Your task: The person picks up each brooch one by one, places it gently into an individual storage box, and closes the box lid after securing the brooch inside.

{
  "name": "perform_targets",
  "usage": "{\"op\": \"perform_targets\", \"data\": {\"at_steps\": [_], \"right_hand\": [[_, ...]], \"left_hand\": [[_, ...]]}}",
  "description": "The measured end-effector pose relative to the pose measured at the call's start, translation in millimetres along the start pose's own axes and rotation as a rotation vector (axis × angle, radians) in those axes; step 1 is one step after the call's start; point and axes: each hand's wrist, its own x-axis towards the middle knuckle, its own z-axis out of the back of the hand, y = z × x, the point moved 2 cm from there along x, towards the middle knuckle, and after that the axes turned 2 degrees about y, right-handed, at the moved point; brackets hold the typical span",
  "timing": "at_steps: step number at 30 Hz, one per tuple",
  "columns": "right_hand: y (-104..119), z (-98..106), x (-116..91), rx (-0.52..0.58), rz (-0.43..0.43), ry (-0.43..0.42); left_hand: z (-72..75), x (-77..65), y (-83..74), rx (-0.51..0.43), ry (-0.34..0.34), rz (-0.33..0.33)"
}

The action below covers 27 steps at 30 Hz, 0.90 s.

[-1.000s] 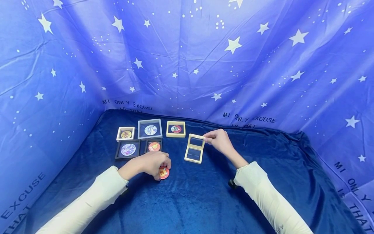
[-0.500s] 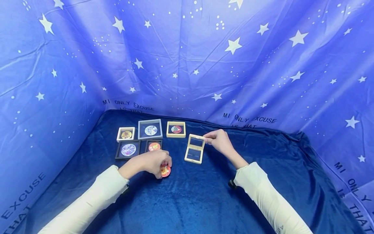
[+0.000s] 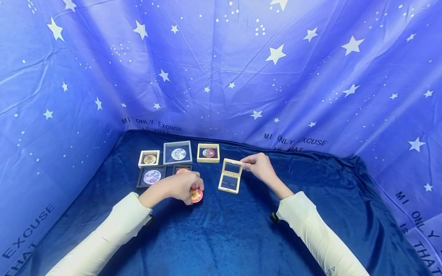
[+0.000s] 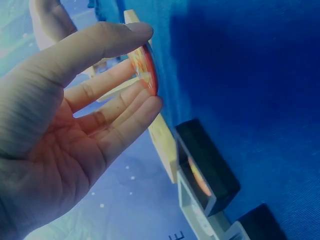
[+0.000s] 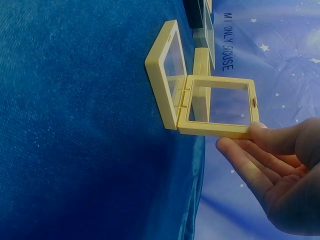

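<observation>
A red round badge (image 3: 196, 195) with a gold design is pinched between the thumb and fingers of my left hand (image 3: 181, 186). In the left wrist view the badge (image 4: 149, 70) is seen nearly edge-on, held up off the cloth. My right hand (image 3: 259, 166) grips the upper corner of a cream-yellow hinged display frame (image 3: 229, 174). That frame stands unfolded, one half on the cloth and the other raised. In the right wrist view both clear windows of the display frame (image 5: 220, 131) show, with nothing in them; thumb and fingers pinch its edge.
Left of the hinged frame stand several framed badges: a white frame (image 3: 139, 159), a grey frame (image 3: 165, 154), a beige frame (image 3: 208, 160) and a black frame (image 3: 140, 181). My left hand partly covers a smaller black frame (image 3: 189, 167). Blue velvet cloth (image 3: 221, 237) lies beneath; starry curtains (image 3: 214, 57) surround it.
My left hand has lifted the red badge slightly, moving it away from me and a little to the right. My right hand and the hinged frame stay put.
</observation>
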Motion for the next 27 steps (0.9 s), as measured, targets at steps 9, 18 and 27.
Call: {"op": "perform_targets", "data": {"at_steps": [9,18,27], "right_hand": [[2,1,-2,0.006,0.01,-0.001],[3,1,-1,-0.002,0.015,-0.001],[4,1,1,0.002,0.003,0.001]], "left_hand": [[11.9,0.9,-4.1,0.017,-0.068,-0.025],[16.2,7.8,-5.2,0.015,-0.16,-0.036],[21.9,12.0,-8.4,-0.001,-0.228,-0.004]]}}
